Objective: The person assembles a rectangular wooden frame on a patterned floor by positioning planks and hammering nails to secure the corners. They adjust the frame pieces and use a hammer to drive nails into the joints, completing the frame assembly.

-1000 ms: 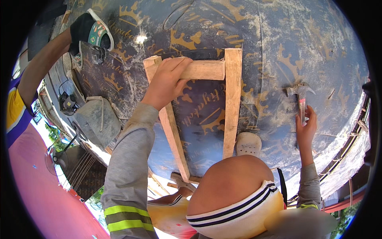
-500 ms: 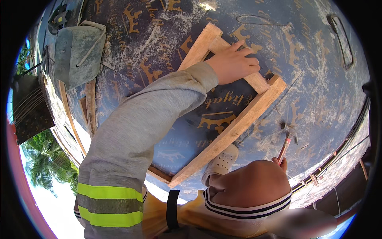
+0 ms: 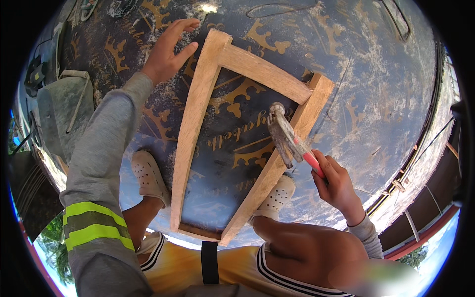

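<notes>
My right hand (image 3: 336, 184) is closed round the red handle of a claw hammer (image 3: 288, 134), its worn metal head raised over the right rail of a wooden frame. The frame (image 3: 194, 133) is made of rough timber strips and lies on a dark printed panel between my feet. A short far crosspiece (image 3: 264, 73) joins the two long rails, and another strip closes the near end. Left of the frame's far corner, my left hand (image 3: 170, 55) is open, fingers spread and holding nothing.
The dark panel surface (image 3: 361, 123) is dusty with gold prints. At the left stands a grey-green container (image 3: 64, 111) with a rope. A wire loop (image 3: 282, 9) lies at the far side. My light clogs (image 3: 150, 173) are beside the rails.
My left hand has let go of the far crosspiece and moved left. My right hand has brought the hammer up from beside my knee to above the frame. The view has shifted.
</notes>
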{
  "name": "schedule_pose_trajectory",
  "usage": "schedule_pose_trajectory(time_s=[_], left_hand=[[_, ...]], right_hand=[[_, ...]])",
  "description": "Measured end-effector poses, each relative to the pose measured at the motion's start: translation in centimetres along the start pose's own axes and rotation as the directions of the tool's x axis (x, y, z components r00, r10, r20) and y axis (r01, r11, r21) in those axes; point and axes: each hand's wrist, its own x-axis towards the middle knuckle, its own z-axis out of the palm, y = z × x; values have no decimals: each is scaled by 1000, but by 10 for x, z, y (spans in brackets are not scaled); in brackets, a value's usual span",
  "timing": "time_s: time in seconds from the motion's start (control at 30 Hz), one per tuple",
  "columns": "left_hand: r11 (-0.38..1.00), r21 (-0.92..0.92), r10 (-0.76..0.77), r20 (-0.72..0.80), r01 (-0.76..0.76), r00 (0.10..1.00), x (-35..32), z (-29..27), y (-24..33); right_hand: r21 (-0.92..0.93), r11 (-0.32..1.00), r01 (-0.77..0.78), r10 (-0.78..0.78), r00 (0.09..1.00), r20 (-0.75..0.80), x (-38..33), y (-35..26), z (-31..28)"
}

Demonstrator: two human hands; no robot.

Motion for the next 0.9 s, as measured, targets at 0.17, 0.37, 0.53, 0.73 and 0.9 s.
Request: schedule_pose_trajectory(time_s=[0.17, 0.37, 0.53, 0.73, 0.9], left_hand=[[915, -376, -233, -201, 144, 952, -34, 19, -39], [932, -356, -173, -261, 72, 950, -55, 73, 9], [982, -68, -188, -299, 175, 936, -78, 79, 31], [973, -142, -221, -330, 183, 918, -81, 99, 30], [966, -146, -251, -335, 213, 908, -78, 103, 27]], right_hand=[[-208, 823, 529, -469, 838, 278, 98, -74, -22], [-239, 913, 330, -312, 944, 108, 136, -99, -14], [-325, 927, 185, -116, 968, 221, 200, -116, -38], [-295, 924, -244, 354, 838, 415, 263, -177, -65], [-543, 809, 223, -19, 934, 356, 228, -118, -44]])
